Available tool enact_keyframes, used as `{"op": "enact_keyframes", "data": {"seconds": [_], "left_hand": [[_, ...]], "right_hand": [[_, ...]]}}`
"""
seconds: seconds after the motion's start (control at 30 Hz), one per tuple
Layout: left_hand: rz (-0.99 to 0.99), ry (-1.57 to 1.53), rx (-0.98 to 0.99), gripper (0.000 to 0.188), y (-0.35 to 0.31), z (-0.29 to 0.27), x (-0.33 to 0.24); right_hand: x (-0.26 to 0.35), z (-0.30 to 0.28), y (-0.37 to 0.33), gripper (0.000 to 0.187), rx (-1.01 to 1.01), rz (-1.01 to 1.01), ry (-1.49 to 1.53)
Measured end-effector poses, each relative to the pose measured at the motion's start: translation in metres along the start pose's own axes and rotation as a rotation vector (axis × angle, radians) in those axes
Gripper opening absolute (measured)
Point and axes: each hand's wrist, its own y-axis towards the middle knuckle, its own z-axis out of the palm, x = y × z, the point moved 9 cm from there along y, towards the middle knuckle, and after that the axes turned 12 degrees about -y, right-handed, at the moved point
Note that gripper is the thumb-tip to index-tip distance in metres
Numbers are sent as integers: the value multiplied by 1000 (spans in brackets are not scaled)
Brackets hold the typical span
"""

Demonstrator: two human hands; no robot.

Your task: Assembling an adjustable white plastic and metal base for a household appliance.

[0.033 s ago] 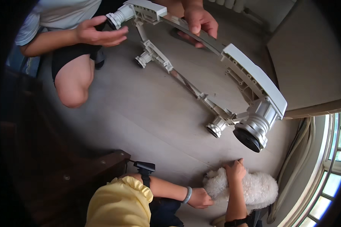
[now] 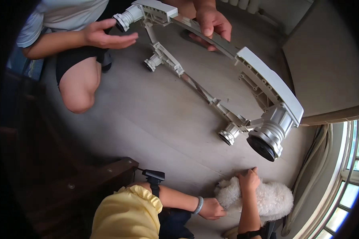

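Note:
A small white curly-haired dog (image 2: 273, 199) is at the lower right, between my hands. My left hand (image 2: 212, 208), with a pale bangle at the wrist, is closed against the fur at the dog's left end; what its fingers hold is hidden. Over the dog's back reaches my right hand (image 2: 249, 180), its fingers bent onto the far side of the coat. Beyond them, another person supports a white and silver appliance base frame (image 2: 271, 81) with round black-soled feet. That person's one hand (image 2: 213, 26) grips its long bar; the other hand (image 2: 107, 36) is beside a foot.
Dark brown furniture (image 2: 68, 195) fills the lower left. A pale upright panel (image 2: 327, 59) stands at the right, above a barred window (image 2: 349, 195) and hanging cables (image 2: 321, 159). The other person's bare knee (image 2: 79, 91) is bent at the left, over the grey floor (image 2: 147, 107).

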Motion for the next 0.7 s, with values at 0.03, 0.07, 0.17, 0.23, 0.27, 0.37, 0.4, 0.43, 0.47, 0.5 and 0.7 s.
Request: {"op": "enact_keyframes", "data": {"seconds": [0.03, 0.07, 0.17, 0.23, 0.27, 0.37, 0.4, 0.43, 0.47, 0.5, 0.7], "left_hand": [[17, -31, -4, 18, 1, -2, -2], [8, -28, -9, 18, 1, -2, -1], [-5, -19, -8, 18, 1, -2, 0], [1, -50, -15, 18, 1, -3, -1], [-4, -50, -15, 18, 1, -4, 0], [9, -44, -7, 18, 1, -2, -1], [15, -34, -15, 18, 1, -2, -1], [23, -24, -24, 19, 1, -3, -2], [20, -24, -25, 19, 0, -2, -1], [12, -21, -22, 19, -1, -1, 0], [7, -20, -21, 20, 1, 2, 1]], "right_hand": [[2, 0, 2, 57, 0, -12, 1], [1, 2, 3, 57, -2, -7, -17], [-7, 11, 8, 56, -63, -7, -35], [-11, 14, 12, 55, -118, -9, -35], [-12, 15, 13, 55, -139, -10, -39], [-9, 12, 11, 54, -167, -14, -40], [-7, 8, 9, 53, -177, -15, -37], [-6, 6, 8, 53, -176, -17, -37], [-5, 5, 7, 53, -165, -19, -27], [-4, 5, 7, 52, -156, -22, -18], [-10, 10, 9, 50, -204, -34, -14]]}}
